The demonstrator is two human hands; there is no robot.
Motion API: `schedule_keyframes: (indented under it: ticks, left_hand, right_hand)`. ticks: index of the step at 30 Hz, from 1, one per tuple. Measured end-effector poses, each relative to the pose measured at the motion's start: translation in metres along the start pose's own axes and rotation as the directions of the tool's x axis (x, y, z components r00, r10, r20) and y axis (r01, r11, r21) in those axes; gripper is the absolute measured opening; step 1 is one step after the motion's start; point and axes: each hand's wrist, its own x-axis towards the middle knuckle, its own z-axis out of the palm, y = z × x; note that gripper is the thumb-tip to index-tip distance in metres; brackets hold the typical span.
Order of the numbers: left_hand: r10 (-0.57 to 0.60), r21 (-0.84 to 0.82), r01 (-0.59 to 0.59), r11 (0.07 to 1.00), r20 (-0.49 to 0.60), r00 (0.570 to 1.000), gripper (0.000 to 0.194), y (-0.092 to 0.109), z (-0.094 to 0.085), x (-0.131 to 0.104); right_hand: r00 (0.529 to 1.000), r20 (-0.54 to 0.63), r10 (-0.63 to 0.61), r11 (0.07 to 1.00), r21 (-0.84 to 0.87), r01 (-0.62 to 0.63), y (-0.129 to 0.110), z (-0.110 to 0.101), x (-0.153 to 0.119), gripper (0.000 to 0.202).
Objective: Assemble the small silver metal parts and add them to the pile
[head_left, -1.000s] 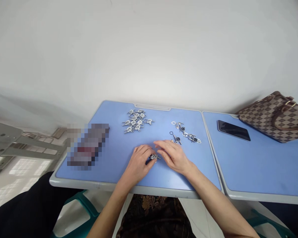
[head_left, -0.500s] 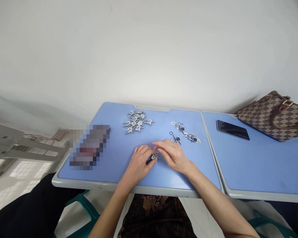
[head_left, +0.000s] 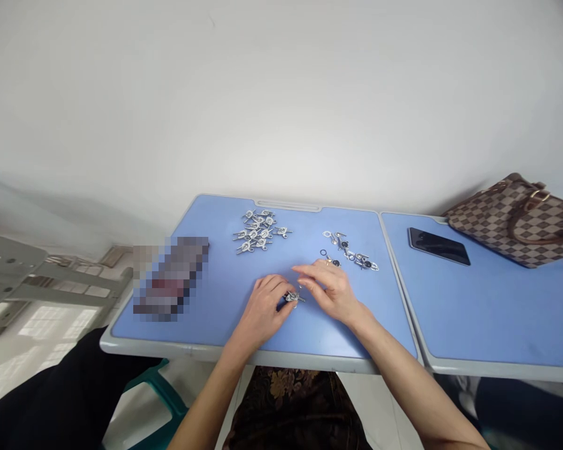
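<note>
My left hand (head_left: 267, 306) rests on the blue table with its fingers closed round a small silver metal fitting (head_left: 292, 297) with thin prongs; part of it is hidden by the thumb and fingers. Just to the right, my right hand (head_left: 327, 289) hovers over the fitting. Its index finger is stretched out and the thumb stands apart from it, close to the fitting's top. Beyond my left hand lies a cluster of similar silver fittings (head_left: 258, 231). Behind my right hand are several loose metal parts with dark round centres (head_left: 367, 264) and a thin dark ring (head_left: 323, 252).
A pixelated flat object (head_left: 172, 278) lies at the table's left. On the adjoining blue table (head_left: 488, 319) are a black phone (head_left: 438, 245) and a brown checkered handbag (head_left: 520, 219). A green stool (head_left: 162, 400) shows below, beside a dark-clothed leg (head_left: 65, 394). A pale wall rises behind.
My right hand has lifted slightly, and its index finger and thumb have spread further apart above the fitting. My left hand keeps its hold in the same spot.
</note>
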Motion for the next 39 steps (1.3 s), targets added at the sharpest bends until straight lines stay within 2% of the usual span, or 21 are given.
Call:
schedule_keyframes:
  ticks: [2,3,7,9,11,13,16,20,27,30,34,36,39]
  left_hand:
    - [0.006,0.006,-0.006,1.000,-0.005,1.000,0.006,0.000,0.000,0.000]
    - [0.008,0.008,-0.008,1.000,-0.010,1.000,0.006,-0.001,0.001,0.000]
    - [0.008,0.003,-0.008,1.000,-0.012,1.000,0.007,-0.002,0.002,0.000]
    - [0.004,0.000,-0.004,1.000,-0.006,1.000,0.006,-0.002,0.002,0.000]
    - [0.002,0.001,-0.002,1.000,-0.008,1.000,0.007,-0.002,0.002,0.000]
    - [0.006,0.004,-0.006,1.000,-0.007,1.000,0.010,-0.002,0.002,0.000]
    - [0.009,0.001,-0.009,1.000,-0.004,1.000,0.011,-0.002,0.002,0.000]
    - [0.012,0.002,-0.012,1.000,-0.011,1.000,0.007,-0.002,0.003,-0.001]
    - [0.010,0.000,-0.010,1.000,-0.030,1.000,0.007,-0.002,0.003,0.000]
    - [0.002,-0.011,-0.002,1.000,-0.020,1.000,0.008,-0.001,0.002,-0.001]
    - [0.003,-0.015,-0.003,1.000,-0.016,1.000,0.009,-0.001,0.002,-0.001]
    - [0.004,-0.016,-0.004,1.000,-0.021,1.000,0.009,-0.001,0.003,-0.001]
    - [0.001,-0.017,-0.001,1.000,-0.014,1.000,0.006,-0.003,0.004,0.000]
  right_hand:
    - [0.998,-0.065,-0.024,0.997,-0.068,0.020,0.003,0.002,-0.001,0.013]
    - [0.998,-0.059,-0.033,0.996,-0.087,0.028,0.004,0.003,-0.002,0.013]
    - [0.995,0.104,-0.008,1.000,-0.003,0.008,0.001,-0.001,-0.001,0.034]
    - [0.990,0.138,-0.007,0.998,0.063,-0.002,-0.002,-0.003,0.000,0.038]
    - [0.996,0.089,-0.007,0.999,0.055,0.002,-0.003,-0.003,0.001,0.028]
    - [1.000,0.002,0.005,1.000,-0.022,-0.005,-0.002,0.000,0.002,0.015]
    - [0.998,-0.056,0.016,0.995,-0.102,-0.022,0.001,0.006,-0.001,0.013]
    - [1.000,0.005,0.004,1.000,-0.015,-0.004,0.001,0.009,-0.005,0.026]
    - [0.986,0.158,-0.057,0.996,0.073,0.046,-0.005,-0.003,-0.001,0.043]
    - [0.995,0.086,-0.041,0.994,0.102,0.032,-0.002,-0.003,-0.001,0.034]
    - [0.999,-0.038,-0.003,1.000,0.010,0.004,0.002,0.001,-0.004,0.018]
    - [1.000,-0.004,-0.027,0.999,-0.035,0.027,0.003,0.001,-0.004,0.023]
    - [0.992,0.119,-0.040,0.999,-0.005,0.041,0.000,-0.002,-0.003,0.038]
